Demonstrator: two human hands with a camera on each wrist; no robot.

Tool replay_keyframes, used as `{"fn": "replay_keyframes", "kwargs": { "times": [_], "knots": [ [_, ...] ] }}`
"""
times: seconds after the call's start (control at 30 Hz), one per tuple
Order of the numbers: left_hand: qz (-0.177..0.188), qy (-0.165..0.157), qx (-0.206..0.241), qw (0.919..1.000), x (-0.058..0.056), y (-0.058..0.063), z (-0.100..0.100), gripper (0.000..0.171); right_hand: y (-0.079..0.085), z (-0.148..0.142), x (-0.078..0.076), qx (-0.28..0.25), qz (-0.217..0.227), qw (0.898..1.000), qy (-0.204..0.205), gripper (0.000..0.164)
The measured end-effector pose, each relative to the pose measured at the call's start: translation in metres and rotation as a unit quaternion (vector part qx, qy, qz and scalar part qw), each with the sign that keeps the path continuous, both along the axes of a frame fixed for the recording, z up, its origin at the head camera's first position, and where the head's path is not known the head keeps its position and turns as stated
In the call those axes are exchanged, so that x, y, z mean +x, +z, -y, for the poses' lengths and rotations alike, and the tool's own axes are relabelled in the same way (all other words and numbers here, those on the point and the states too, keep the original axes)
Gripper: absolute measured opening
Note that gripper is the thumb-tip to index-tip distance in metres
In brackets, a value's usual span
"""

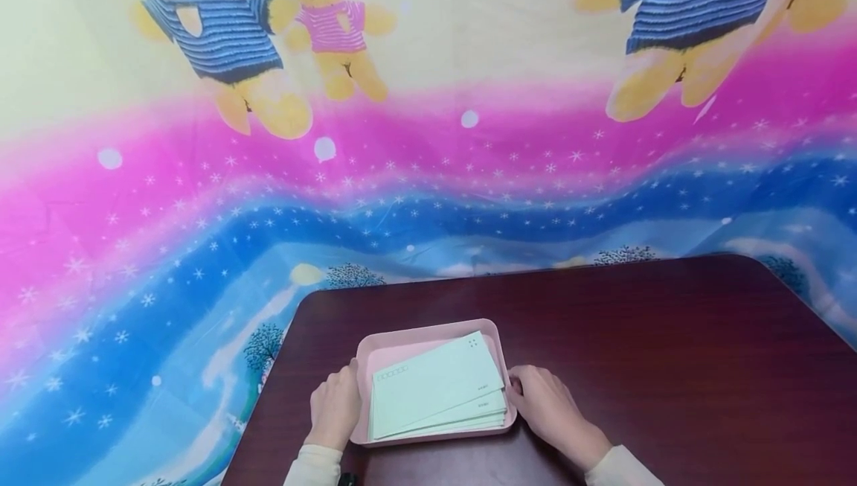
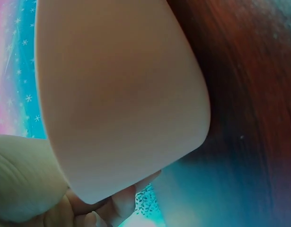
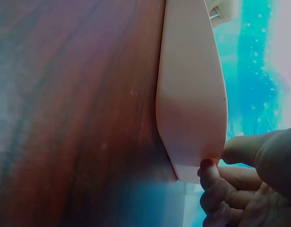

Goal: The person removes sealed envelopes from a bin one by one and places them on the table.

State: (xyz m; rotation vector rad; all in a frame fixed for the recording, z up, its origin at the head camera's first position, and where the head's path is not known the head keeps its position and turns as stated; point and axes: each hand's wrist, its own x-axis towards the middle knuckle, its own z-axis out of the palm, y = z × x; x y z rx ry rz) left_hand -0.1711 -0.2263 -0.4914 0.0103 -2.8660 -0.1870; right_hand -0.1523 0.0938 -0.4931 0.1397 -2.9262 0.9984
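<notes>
A shallow pink tray is held from both sides over the brown table. In it lies a stack of pale green envelopes, fanned slightly, the top one turned askew. My left hand grips the tray's left side; in the left wrist view the thumb is at the rim and fingers curl round the tray's outer wall. On the right side, my right hand pinches the rim between thumb and bent fingers, with the tray's wall close over the tabletop in the right wrist view.
The dark reddish-brown table extends beyond the tray, mostly to the right. Behind it hangs a cloth backdrop printed with teddy bears, snowflakes and blue and pink bands. Light sleeves cover both wrists.
</notes>
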Motion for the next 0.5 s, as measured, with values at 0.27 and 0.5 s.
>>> {"fn": "replay_keyframes", "kwargs": {
  "times": [0.27,0.5],
  "knots": [
    [-0.004,-0.003,0.001,1.0000,-0.0009,-0.0011,-0.0011,0.032,-0.0013,-0.0013,0.0060,0.009,-0.005,1.000,0.002,0.037],
    [0.007,-0.001,-0.002,1.0000,0.0003,-0.0007,-0.0015,0.032,-0.0020,-0.0012,0.0108,0.009,-0.009,1.000,0.001,0.032]
  ]
}}
